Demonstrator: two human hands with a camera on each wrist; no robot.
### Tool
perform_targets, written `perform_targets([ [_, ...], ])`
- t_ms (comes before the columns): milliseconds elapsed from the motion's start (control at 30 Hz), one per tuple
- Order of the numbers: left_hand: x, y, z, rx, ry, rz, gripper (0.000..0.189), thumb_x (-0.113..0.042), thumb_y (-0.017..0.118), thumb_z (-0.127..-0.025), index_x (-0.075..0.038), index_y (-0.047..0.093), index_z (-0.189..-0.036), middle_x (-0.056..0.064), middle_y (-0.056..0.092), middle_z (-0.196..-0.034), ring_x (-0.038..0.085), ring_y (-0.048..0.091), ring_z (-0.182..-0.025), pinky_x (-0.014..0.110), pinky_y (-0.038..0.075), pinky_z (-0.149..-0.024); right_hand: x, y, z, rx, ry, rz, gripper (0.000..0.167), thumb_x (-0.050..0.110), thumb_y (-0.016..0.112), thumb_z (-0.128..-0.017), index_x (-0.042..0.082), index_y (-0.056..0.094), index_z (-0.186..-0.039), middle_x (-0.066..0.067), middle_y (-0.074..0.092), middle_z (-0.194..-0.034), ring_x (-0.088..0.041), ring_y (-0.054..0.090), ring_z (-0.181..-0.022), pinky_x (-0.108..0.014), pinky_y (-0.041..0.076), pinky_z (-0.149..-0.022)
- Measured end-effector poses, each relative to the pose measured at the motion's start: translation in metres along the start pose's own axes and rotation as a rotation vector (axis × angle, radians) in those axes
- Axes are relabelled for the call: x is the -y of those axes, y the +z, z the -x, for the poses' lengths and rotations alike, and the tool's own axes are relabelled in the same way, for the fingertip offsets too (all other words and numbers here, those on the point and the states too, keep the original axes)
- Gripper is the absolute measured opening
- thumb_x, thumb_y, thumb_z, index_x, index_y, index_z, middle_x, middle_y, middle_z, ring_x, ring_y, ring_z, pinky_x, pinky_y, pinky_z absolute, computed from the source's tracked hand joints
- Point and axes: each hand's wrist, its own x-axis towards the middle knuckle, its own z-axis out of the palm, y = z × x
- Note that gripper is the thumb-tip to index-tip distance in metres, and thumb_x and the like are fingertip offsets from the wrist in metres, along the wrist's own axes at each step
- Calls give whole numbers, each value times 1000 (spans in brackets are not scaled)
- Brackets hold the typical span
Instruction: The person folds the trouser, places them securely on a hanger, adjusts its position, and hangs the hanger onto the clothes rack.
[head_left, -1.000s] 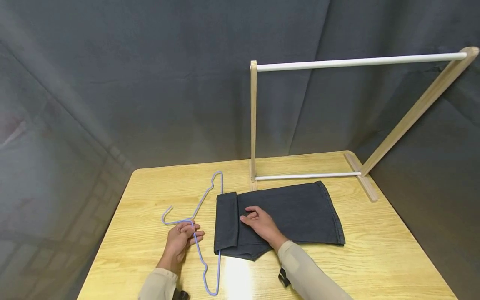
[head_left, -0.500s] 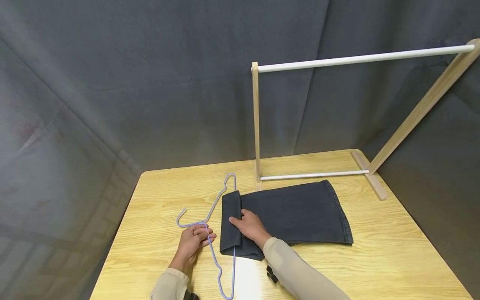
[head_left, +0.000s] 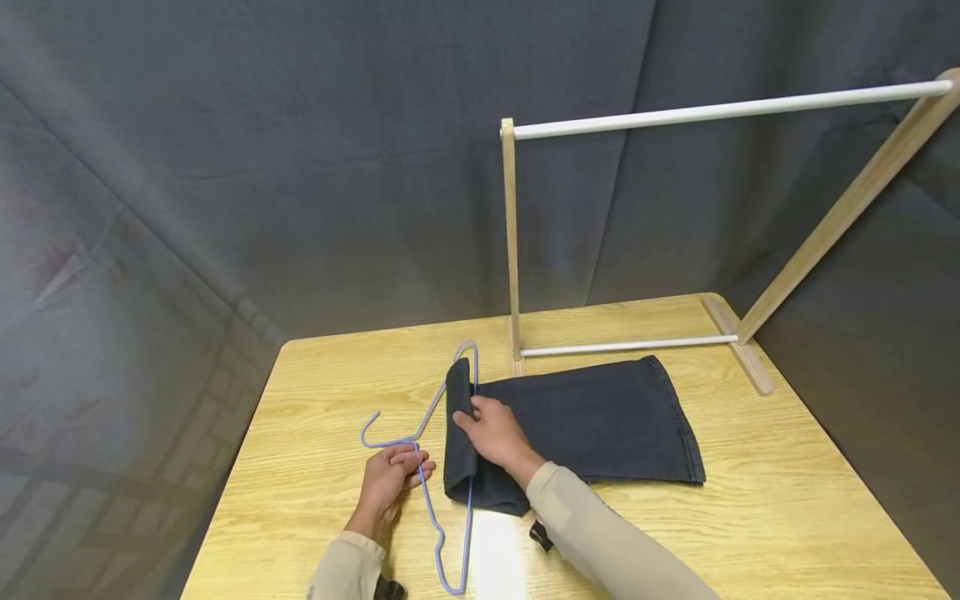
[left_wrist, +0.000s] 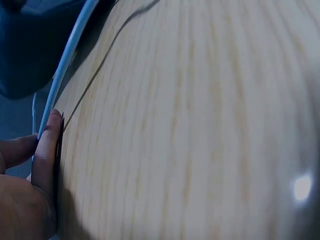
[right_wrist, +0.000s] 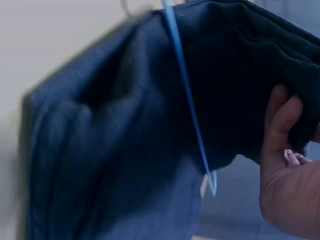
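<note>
Dark, black-looking trousers (head_left: pixel 600 421) lie folded lengthwise on the wooden table, their left end turned over the bottom bar of a thin blue hanger (head_left: pixel 427 493). My left hand (head_left: pixel 387 481) pinches the hanger wire just below the hook; thumb and finger meet the wire (left_wrist: pixel 67 55) in the left wrist view. With my right hand (head_left: pixel 495 429) I grip the edge of the turned-over flap, which stands raised off the layer beneath. In the right wrist view the cloth (right_wrist: pixel 125 165) arches over the hanger bar (right_wrist: pixel 187 90), beside the right-hand fingers (right_wrist: pixel 280 120).
Behind the trousers stands a wooden garment rack with a white top rail (head_left: pixel 720 111) and a lower white rail (head_left: pixel 630 346). The tabletop (head_left: pixel 315 392) is bounded by grey curtains (head_left: pixel 360 208) at the back and sides.
My right hand went from hovering open over the trousers to gripping the flap's edge, and has lifted it leftward. The left hand keeps hold of the hanger. The head view has shifted slightly.
</note>
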Motion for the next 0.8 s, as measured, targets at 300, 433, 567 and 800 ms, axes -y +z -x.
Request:
perform_targets([
  [300, 0, 1, -1, -25, 1, 3, 40, 8, 62, -92, 18, 45, -127, 12, 72, -91, 16, 75, -75, 24, 61, -72, -21, -53, 22, -72, 86, -128, 34, 21, 60, -100, 3, 64, -129, -14, 75, -113, -23, 74, -98, -40, 58, -89],
  [433, 1, 5, -1, -34, 0, 25, 42, 10, 61, -91, 18, 44, -129, 12, 71, -92, 15, 75, -74, 24, 61, -73, -40, -68, 25, -99, 162, 3, 37, 23, 60, -100, 2, 63, -131, -17, 71, -121, -30, 69, -110, -46, 54, -96],
  [567, 3, 11, 4, -31, 2, 40, 46, 10, 60, -92, 19, 40, -133, 13, 70, -94, 14, 74, -74, 23, 61, -74, -61, -73, 21, -123, 215, 235, 24, 26, 62, -99, 4, 65, -89, -7, 64, -71, -21, 60, -64, -33, 48, -62],
  [800, 6, 16, 10, -24, 9, 41, 49, 10, 58, -94, 20, 38, -137, 10, 71, -94, 14, 75, -76, 24, 61, -77, -77, -67, 17, -178, 176, 451, 46, 30, 66, -95, 18, 34, -64, 3, 26, -56, -14, 25, -50, -26, 20, -53],
])
